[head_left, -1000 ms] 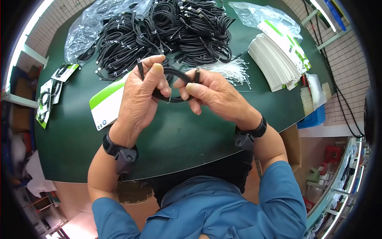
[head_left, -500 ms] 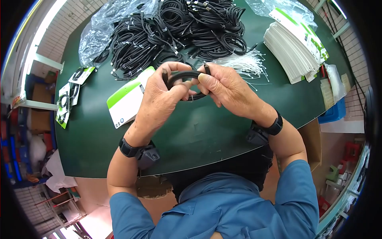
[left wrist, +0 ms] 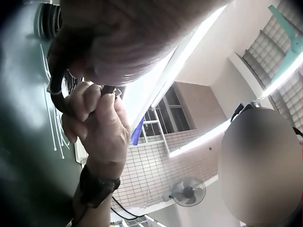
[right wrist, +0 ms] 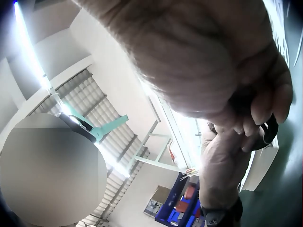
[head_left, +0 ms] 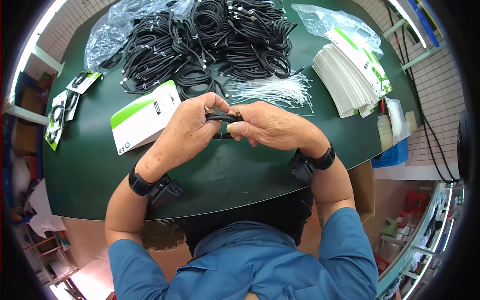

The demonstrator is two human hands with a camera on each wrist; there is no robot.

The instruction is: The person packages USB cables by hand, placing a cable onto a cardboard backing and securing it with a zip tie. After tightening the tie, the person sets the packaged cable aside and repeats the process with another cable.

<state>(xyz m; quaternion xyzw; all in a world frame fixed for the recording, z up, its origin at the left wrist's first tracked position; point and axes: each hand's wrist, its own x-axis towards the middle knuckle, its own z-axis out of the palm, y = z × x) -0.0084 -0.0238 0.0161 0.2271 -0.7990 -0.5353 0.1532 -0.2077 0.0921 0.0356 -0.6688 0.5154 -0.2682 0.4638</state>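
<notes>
Coil of black cable (head_left: 223, 117) sits up off the tabletop (head_left: 240, 172), over its middle, between both hands. Left hand (head_left: 185, 127): narrow, fingers curled round the coil's left side. Right hand (head_left: 277, 125): narrow too, thumb and fingers pinching the right side near a metal plug (head_left: 238, 115). Exact fingertip grip partly hidden.

Main risk, my guess: coil springs open if either pinch slackens, since cable looks thick and bent tight. Pale band (left wrist: 55, 90) round it shows in the left wrist view; can't tell how firmly it holds. If loose, loops could slide apart and plug ends stick out. Pulling hard near the plug could strain the cable there.

Loose white ties (head_left: 280, 90) lie just beyond the right hand, so a low sweep could scatter them or drag some along. Big cable heap (head_left: 210, 42) toward the far edge could snag a trailing plug. White-and-green card (head_left: 145, 117) lies left of centre, beside the left forearm; a dropped elbow or wrist could shove or crease it.
</notes>
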